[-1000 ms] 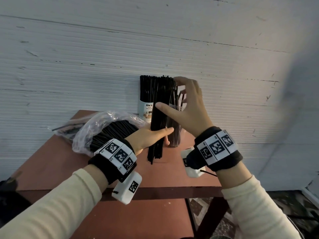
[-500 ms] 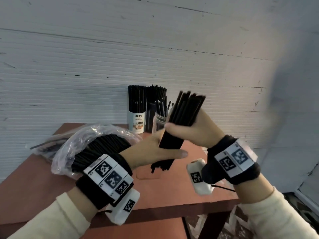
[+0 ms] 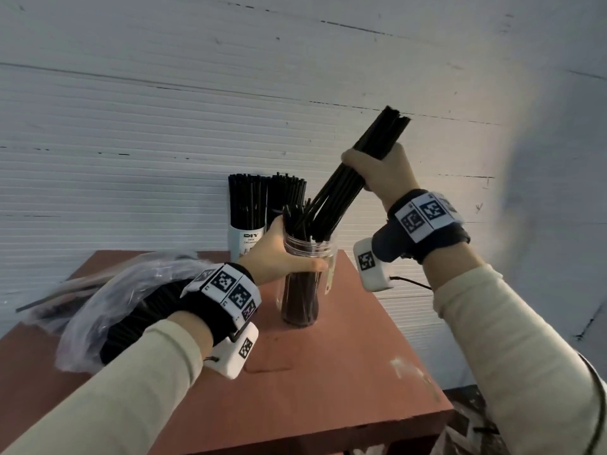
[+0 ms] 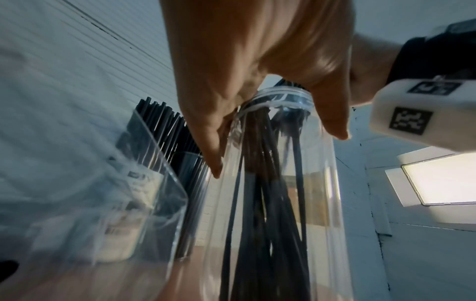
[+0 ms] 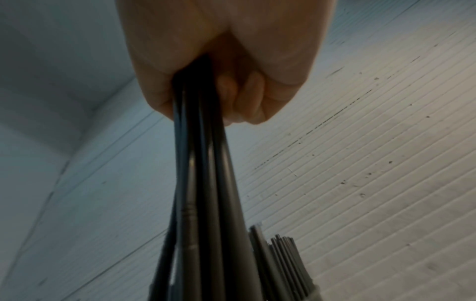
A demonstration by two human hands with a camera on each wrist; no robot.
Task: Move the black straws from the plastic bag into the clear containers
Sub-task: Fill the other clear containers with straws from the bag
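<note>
My right hand (image 3: 377, 172) grips a bundle of black straws (image 3: 348, 178) tilted up to the right, its lower ends at the mouth of a clear jar (image 3: 308, 290). Black straws stand loosely inside that jar. My left hand (image 3: 282, 254) holds the jar near its rim, thumb in front and fingers behind. In the left wrist view the left hand (image 4: 257, 101) wraps the jar (image 4: 283, 203) just under its rim. The right wrist view shows my right hand (image 5: 219, 81) closed round the bundle (image 5: 203, 183). A plastic bag (image 3: 108, 300) with more black straws lies at left.
Two full containers of straws (image 3: 249, 211) stand against the white ribbed wall (image 3: 131, 126) behind the jar; one carries a white label. The reddish-brown table (image 3: 328, 389) ends close to the right of the jar and at the front.
My right hand has lifted the bundle up and right and tipped its lower ends into the jar's mouth. My left hand let go of the bundle and took hold of the jar.
</note>
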